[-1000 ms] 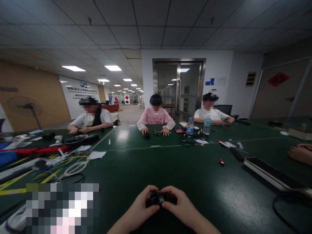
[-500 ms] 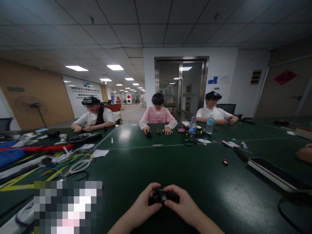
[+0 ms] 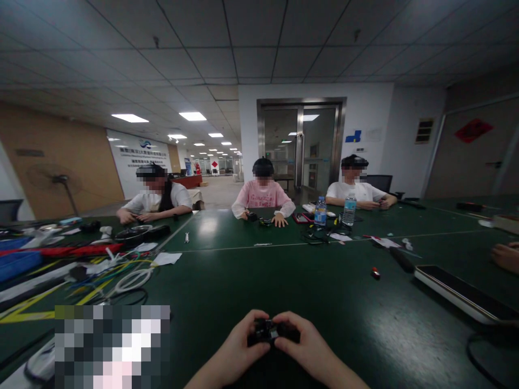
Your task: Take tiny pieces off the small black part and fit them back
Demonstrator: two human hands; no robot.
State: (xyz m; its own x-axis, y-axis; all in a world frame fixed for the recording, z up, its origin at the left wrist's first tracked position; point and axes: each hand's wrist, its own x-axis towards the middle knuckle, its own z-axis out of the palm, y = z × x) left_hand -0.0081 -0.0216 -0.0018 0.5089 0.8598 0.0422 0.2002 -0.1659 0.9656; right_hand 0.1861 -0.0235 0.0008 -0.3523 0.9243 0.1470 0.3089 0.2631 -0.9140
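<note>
Left hand (image 3: pixel 239 348) and right hand (image 3: pixel 302 346), both closed around one small black device (image 3: pixel 265 330) held low over green table (image 3: pixel 324 286); fingers pinching its top, work under way, stage indeterminable, surrounding cables (image 3: pixel 121 281) untouched.

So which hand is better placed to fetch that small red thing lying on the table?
Right, probably. The small red thing lies on the green table ahead and to the right of both hands. The right hand is on that side; the left hand would have to cross over. Both now grip the small black part.
</note>
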